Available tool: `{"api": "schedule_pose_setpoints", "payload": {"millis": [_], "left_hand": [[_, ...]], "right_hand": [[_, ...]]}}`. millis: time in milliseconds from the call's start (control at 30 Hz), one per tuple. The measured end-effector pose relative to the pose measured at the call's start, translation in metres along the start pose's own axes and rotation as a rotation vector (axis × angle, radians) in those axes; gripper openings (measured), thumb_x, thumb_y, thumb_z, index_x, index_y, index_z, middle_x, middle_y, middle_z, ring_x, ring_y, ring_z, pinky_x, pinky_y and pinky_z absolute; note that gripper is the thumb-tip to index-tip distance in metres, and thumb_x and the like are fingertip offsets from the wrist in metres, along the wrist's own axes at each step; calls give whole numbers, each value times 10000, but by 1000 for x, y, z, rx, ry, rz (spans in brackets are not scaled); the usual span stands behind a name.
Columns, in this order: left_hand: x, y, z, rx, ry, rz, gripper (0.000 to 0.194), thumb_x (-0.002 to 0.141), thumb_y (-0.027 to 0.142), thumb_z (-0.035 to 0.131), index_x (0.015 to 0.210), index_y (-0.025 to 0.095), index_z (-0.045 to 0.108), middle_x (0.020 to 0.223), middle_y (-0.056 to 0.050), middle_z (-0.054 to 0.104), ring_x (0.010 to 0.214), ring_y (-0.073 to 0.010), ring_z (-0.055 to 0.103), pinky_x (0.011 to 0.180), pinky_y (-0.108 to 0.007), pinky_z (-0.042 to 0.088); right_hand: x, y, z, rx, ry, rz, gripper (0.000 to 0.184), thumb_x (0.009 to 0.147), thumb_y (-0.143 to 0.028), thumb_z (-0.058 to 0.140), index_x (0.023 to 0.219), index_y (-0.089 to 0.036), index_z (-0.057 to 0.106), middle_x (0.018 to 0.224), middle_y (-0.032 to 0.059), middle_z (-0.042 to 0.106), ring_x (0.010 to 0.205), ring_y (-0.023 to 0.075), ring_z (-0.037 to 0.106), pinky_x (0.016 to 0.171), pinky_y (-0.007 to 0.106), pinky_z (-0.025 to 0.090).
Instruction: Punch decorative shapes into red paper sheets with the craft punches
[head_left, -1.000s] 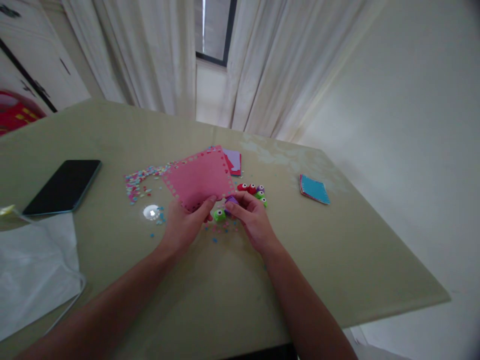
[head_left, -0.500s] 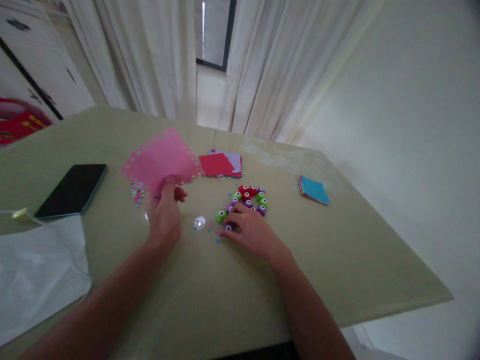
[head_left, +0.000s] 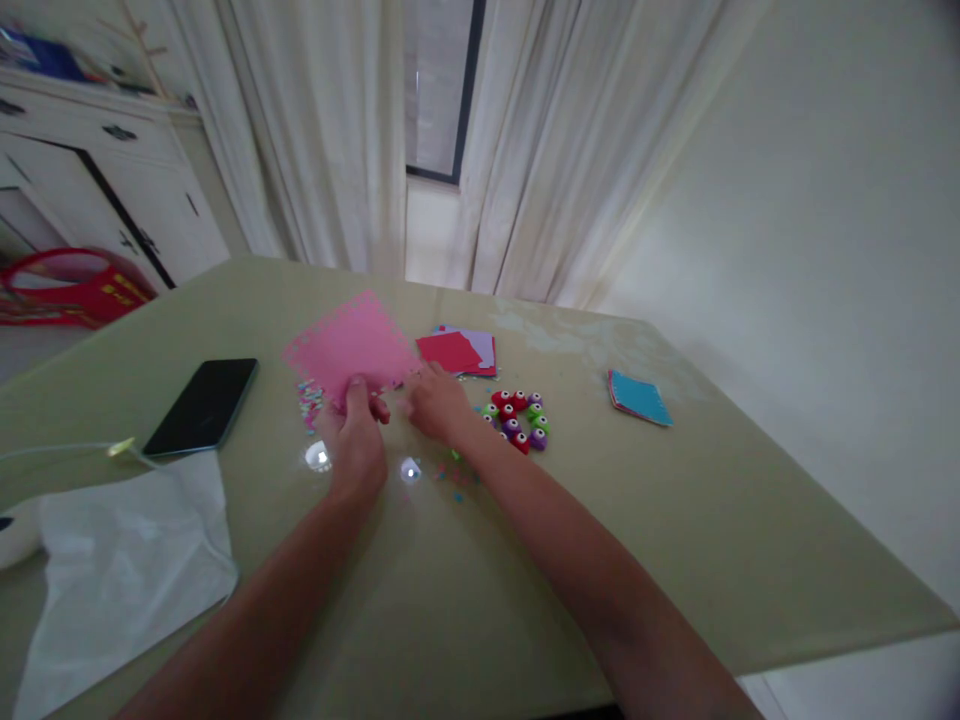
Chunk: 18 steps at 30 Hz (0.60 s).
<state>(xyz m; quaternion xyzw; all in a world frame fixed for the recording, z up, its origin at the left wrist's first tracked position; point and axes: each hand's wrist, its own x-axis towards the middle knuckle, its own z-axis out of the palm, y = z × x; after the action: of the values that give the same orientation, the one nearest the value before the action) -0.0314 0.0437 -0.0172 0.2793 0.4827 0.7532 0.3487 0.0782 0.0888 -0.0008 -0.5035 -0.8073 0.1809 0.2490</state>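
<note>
My left hand [head_left: 356, 435] pinches the near corner of a pink paper sheet [head_left: 352, 345], thumb on top. A row of small punched holes runs along the sheet's edges. My right hand [head_left: 436, 402] is at the sheet's right corner with its fingers curled in; whatever they hold is hidden. To the right of that hand, a cluster of small round red, green and purple pieces with eyes [head_left: 521, 420] stands on the table, partly behind my forearm. Tiny coloured paper bits [head_left: 310, 402] are piled beside the sheet's left side, and more lie under my right forearm.
Red and lilac paper squares [head_left: 454, 350] lie beyond my right hand. A stack of blue-topped squares [head_left: 640, 397] is farther right. On the left are a black phone [head_left: 202, 405], a white cloth-like sheet [head_left: 135, 545] and a white cable [head_left: 60, 449].
My right hand has left the eyed pieces and moved left and away from me to the pink sheet's right corner. My left hand keeps its hold on the sheet. The camera view has shifted.
</note>
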Motion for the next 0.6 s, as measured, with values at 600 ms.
{"api": "schedule_pose_setpoints", "payload": {"millis": [600], "left_hand": [[-19, -1, 4, -187, -218, -91, 411, 898, 595, 644, 782, 200, 635, 565, 7, 669, 497, -162, 656, 504, -263, 499]], "right_hand": [[-110, 1, -29, -305, 88, 1, 261, 959, -183, 663, 1220, -194, 656, 1169, 116, 761, 1108, 301, 653, 967, 400, 485]]}}
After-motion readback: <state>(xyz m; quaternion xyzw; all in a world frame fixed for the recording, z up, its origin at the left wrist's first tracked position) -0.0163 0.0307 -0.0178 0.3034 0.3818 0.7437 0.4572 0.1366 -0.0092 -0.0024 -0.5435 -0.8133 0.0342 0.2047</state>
